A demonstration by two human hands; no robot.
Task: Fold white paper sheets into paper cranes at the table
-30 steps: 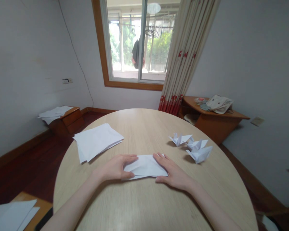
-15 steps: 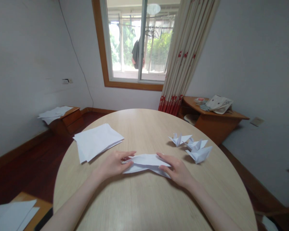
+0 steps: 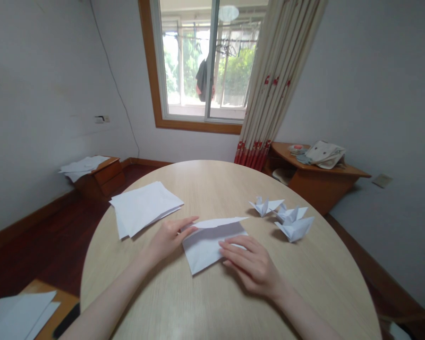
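A folded sheet of white paper point(image 3: 207, 250) lies at the middle of the round table, its lower layer spread toward me and its upper flap point(image 3: 216, 223) raised along the far side. My left hand point(image 3: 173, 236) pinches the left end of that flap between thumb and fingers. Over the right part of the lower layer rests my right hand point(image 3: 251, 264), fingers stretched out and touching the paper; it hides the right corner. To the right stand several folded paper cranes point(image 3: 293, 229), close together.
A stack of white paper sheets point(image 3: 145, 208) lies on the left of the wooden table point(image 3: 212, 311). More sheets point(image 3: 21, 311) lie on a low surface at the lower left. A corner desk point(image 3: 311, 184) with a cloth bag point(image 3: 326, 153) stands beyond the table's right edge.
The paper has been opened out, its lower layer now spread toward me. My right hand has left the flap's right end and moved down onto that layer. The left hand stays at the left end.
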